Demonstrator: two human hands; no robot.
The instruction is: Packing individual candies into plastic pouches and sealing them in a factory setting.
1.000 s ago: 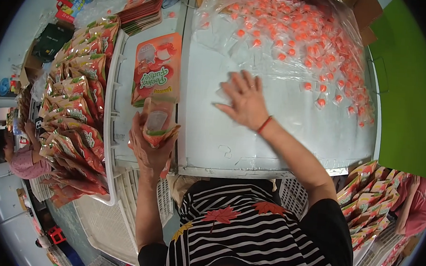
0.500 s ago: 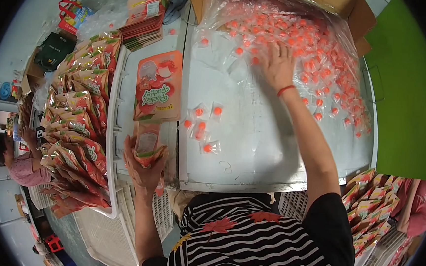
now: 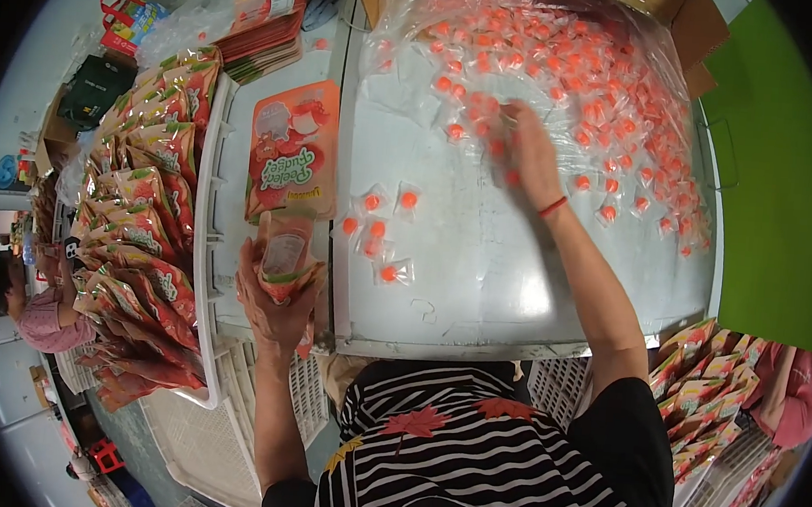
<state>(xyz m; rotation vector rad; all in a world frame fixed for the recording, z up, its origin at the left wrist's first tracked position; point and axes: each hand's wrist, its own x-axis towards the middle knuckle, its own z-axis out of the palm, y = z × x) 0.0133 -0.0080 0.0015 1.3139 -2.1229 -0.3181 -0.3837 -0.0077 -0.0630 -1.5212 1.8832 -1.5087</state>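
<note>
My left hand (image 3: 275,315) is closed around an open candy pouch (image 3: 285,262), red and green with a clear window, its mouth facing up. Just beyond it a flat printed pouch (image 3: 291,151) lies on the table strip. My right hand (image 3: 531,159) is low over the pale tabletop, turned on edge beside several individually wrapped red candies (image 3: 483,127); motion blur hides what its fingers do. Between my hands lies a small group of wrapped candies (image 3: 375,228). A large heap of the same candies (image 3: 579,63) spills from a clear plastic liner at the back.
At left, a white crate (image 3: 212,372) is packed with upright filled pouches (image 3: 144,235). A stack of flat pouches (image 3: 263,41) stands behind. A cardboard box (image 3: 699,34) frames the heap. More pouches (image 3: 707,397) stand at lower right, near another person's arm (image 3: 773,397).
My right hand has swept nearer from the heap and turned on edge, dragging several candies with it. My left hand still holds the pouch, its window now more visible.
</note>
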